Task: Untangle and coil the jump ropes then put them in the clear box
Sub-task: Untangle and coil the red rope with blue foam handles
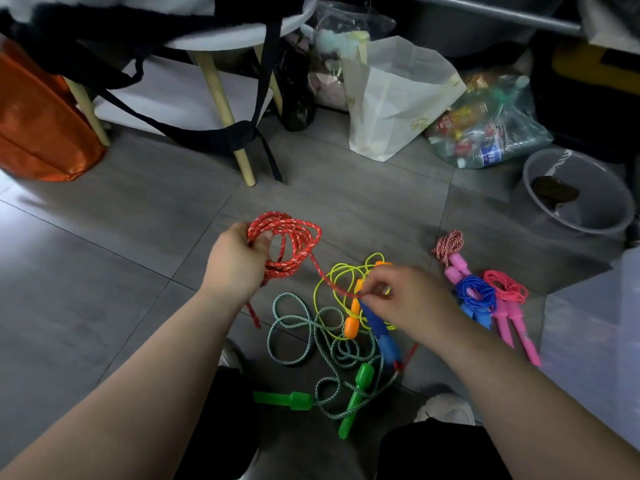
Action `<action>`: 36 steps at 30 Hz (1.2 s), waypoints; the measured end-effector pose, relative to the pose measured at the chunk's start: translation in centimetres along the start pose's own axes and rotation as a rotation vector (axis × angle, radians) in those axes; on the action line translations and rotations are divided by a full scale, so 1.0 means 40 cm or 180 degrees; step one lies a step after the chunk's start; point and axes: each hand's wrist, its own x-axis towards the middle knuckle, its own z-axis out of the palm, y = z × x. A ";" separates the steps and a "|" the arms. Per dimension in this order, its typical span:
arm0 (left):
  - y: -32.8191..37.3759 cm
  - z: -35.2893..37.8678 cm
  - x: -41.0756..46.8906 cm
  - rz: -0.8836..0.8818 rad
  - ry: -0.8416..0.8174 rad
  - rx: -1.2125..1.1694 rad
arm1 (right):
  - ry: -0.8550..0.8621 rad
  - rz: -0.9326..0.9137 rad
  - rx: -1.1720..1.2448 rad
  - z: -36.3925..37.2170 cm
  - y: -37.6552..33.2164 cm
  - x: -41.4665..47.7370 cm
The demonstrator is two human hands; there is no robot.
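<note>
Head view: the left hand [235, 258] grips a coil of red braided jump rope [294, 237] above the grey tiled floor [104, 254]. The right hand [412, 299] pinches that rope's loose strand, just beside a blue handle [384, 337]. Below, a green rope [304, 327] and a yellow rope [332, 282] lie tangled together. The clear box [595, 323] stands on the floor at far right.

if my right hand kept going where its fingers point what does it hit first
Probably the yellow rope and its orange handle, just past the right hand; depth is unclear.
</note>
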 end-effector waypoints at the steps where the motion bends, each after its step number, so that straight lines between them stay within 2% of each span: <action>1: 0.000 0.005 -0.002 0.0090 0.0010 0.0173 | -0.0104 -0.0264 -0.0225 0.005 -0.021 -0.009; 3: -0.005 0.016 -0.005 0.0313 0.0087 0.0707 | -0.0249 -0.0796 -0.0524 0.021 -0.051 -0.020; 5: -0.009 0.026 -0.008 0.0496 -0.0029 0.1073 | -0.0134 -0.1235 -0.0342 0.037 -0.069 -0.023; 8: -0.010 0.038 -0.017 0.0606 -0.0576 0.1239 | 0.0109 -0.1204 0.0467 0.043 -0.067 -0.007; 10: -0.008 0.041 -0.026 0.0592 -0.1029 0.1011 | 0.0264 -0.0967 0.0980 0.038 -0.061 0.004; 12: -0.002 0.041 -0.038 0.0285 -0.1476 0.0462 | 0.0354 -0.0758 0.1270 0.039 -0.055 0.013; 15: 0.004 0.040 -0.052 -0.0138 -0.1874 -0.0229 | 0.0531 -0.0621 0.1534 0.041 -0.049 0.019; 20: 0.021 0.040 -0.069 -0.0515 -0.2099 -0.0889 | 0.0766 -0.0505 0.1736 0.046 -0.041 0.024; 27: 0.010 0.039 -0.064 -0.0254 -0.2337 -0.1073 | 0.0894 -0.0458 0.1674 0.054 -0.054 0.028; 29: 0.010 0.036 -0.060 -0.0047 -0.2377 -0.1156 | 0.0675 -0.0265 0.1689 0.054 -0.048 0.033; 34: 0.013 0.024 -0.047 0.0096 -0.2153 -0.1393 | -0.0723 0.0072 0.2700 0.042 -0.019 0.038; 36: 0.016 0.020 -0.046 0.0167 -0.2018 -0.1207 | -0.0906 0.0094 0.2948 0.039 -0.015 0.034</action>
